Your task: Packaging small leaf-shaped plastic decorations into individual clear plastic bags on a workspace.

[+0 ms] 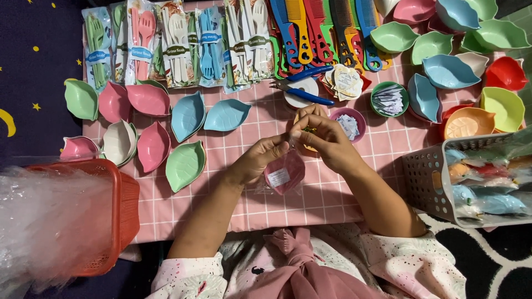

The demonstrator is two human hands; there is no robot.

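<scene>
Both hands meet above the middle of the pink checked cloth (233, 213). Hanging between them is a pink leaf-shaped dish in a clear plastic bag (284, 173), with a small white label on its front; it sits just at 6 o'clock from the fingertips, off the cloth. The left hand (260, 159) pinches the gathered bag top, fingers curled closed on the plastic. The right hand (321, 138) is also closed, its fingertips pressed on the bag's neck around a small green-and-gold bit that is too small to make out.

At 12 o'clock from the hands lie blue scissors (302, 94) across a white round dish, with heart-shaped tags (347, 81) just beside them. At 1 o'clock a small purple bowl (350, 123) holds paper slips. Loose leaf dishes in green, pink, blue and cream spread at 9 o'clock and 2 o'clock. Packed cutlery sets (177, 44) and coloured combs (321, 33) line the 12 o'clock edge. A white basket (426, 182) of bagged dishes stands at 3 o'clock, a red basket (124, 207) of clear plastic at 8 o'clock.
</scene>
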